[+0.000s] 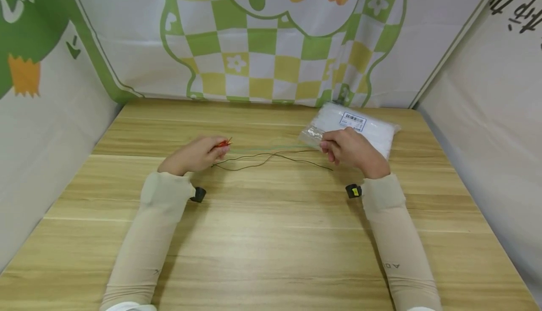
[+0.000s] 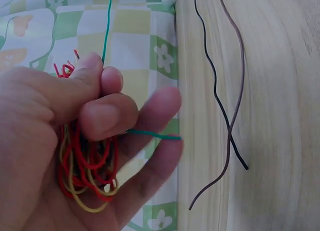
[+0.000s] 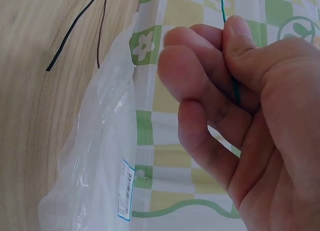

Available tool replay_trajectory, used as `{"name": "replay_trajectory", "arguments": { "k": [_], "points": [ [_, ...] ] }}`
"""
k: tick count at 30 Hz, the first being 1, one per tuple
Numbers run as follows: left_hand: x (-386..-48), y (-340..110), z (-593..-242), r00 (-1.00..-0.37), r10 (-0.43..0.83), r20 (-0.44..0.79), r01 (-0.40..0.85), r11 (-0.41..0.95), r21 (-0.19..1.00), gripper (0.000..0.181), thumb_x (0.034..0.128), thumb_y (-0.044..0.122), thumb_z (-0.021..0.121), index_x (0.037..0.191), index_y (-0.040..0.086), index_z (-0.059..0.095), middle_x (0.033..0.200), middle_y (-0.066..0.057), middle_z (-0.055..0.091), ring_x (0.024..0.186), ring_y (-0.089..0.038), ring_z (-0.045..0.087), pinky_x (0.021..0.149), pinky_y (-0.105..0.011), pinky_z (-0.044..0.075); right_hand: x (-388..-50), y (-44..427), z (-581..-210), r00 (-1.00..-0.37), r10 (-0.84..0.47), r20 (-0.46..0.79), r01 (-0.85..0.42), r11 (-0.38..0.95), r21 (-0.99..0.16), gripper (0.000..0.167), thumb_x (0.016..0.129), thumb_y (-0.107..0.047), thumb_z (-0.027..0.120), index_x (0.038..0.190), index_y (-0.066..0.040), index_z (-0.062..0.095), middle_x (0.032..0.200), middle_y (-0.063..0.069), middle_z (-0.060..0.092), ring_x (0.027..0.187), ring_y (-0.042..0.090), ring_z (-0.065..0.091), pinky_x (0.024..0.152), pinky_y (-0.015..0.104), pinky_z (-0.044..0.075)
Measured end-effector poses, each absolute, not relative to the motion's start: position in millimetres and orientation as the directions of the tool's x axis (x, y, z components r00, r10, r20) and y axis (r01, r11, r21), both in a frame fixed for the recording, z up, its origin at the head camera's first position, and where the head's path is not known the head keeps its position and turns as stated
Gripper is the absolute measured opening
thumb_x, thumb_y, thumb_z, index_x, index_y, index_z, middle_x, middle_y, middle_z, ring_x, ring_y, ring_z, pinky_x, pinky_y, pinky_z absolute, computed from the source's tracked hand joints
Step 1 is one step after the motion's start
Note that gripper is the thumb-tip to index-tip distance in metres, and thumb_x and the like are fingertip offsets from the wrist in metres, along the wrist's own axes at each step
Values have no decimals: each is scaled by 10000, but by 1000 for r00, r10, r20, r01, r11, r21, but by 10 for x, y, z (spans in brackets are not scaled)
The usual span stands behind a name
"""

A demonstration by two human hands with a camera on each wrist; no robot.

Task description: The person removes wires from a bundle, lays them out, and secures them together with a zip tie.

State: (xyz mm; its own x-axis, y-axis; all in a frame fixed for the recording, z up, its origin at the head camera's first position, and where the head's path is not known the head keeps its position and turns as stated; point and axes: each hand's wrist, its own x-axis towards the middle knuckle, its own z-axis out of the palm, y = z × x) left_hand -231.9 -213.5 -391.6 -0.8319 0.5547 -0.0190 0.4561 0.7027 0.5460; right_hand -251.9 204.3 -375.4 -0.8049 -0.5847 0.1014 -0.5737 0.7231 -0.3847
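Note:
A thin green wire (image 1: 271, 147) stretches nearly straight between both hands, just above the table. My left hand (image 1: 196, 155) pinches one end of it between thumb and fingers; a short green tail pokes out past the fingers in the left wrist view. That same palm also holds a looped bundle of red and yellow wires (image 2: 87, 166). At the other side, my right hand (image 1: 349, 148) pinches the green wire (image 3: 223, 6) between thumb and curled fingers. Below the hands, a black wire (image 2: 215, 86) and a brown wire (image 2: 242, 56) lie crossed on the table.
A clear plastic bag of white items with a barcode label (image 1: 353, 122) lies at the back right, just behind the right hand. The wooden table (image 1: 271, 245) meets a checked green and yellow cloth (image 1: 262, 57) at its back edge. White cloth walls stand left and right.

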Motion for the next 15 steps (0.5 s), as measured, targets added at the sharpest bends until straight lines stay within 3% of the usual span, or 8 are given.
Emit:
{"name": "replay_trajectory", "arguments": {
  "k": [6,15],
  "points": [
    [-2323,-2138,-3931,-835,551,3,471,710,524,233,1139,158,467,1042,1,608,932,-145,631,726,-172,495,729,-362,449,-2512,2043,-3727,-807,-583,94,-570,728,-381,294,1113,-173,548,874,-74,687,630,-56,635,548,96,611,744,373,535],
    [-2313,-2143,-3908,-818,575,-16,482,700,527,260,1150,178,442,1125,-19,611,961,-138,628,797,-195,543,837,-421,482,-2524,2081,-3731,-806,-581,112,-573,718,-395,302,1113,-159,545,858,-74,684,623,-45,633,533,94,612,750,391,565]
  ]
}}
